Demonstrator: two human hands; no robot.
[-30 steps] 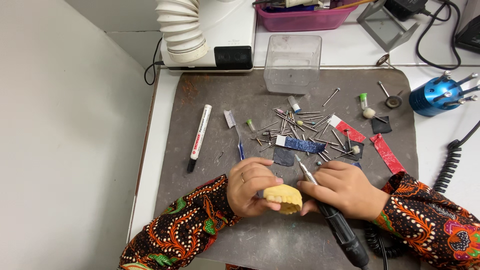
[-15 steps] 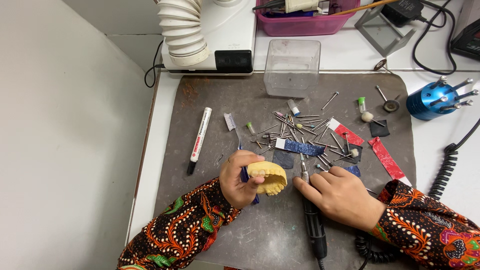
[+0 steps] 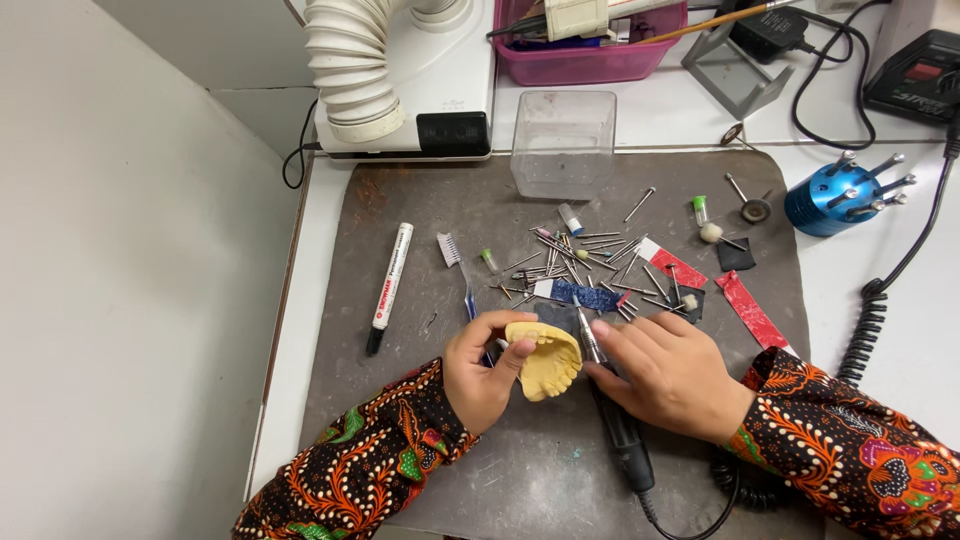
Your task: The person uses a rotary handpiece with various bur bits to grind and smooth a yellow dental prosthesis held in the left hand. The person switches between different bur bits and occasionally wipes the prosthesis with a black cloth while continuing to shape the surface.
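Yellow plaster dental cast (image 3: 545, 360), near the grey mat's (image 3: 400, 220) front edge, is pinched in the left hand (image 3: 480, 370); right hand (image 3: 665, 375) lies loosely on the rotary handpiece (image 3: 615, 420), which could roll or nick the cast.

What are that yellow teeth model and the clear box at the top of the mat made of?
The yellow teeth model in the left hand looks like cast plaster or dental stone: matte, chalky, opaque. The clear box looks like rigid plastic: see-through, with glossy edges.
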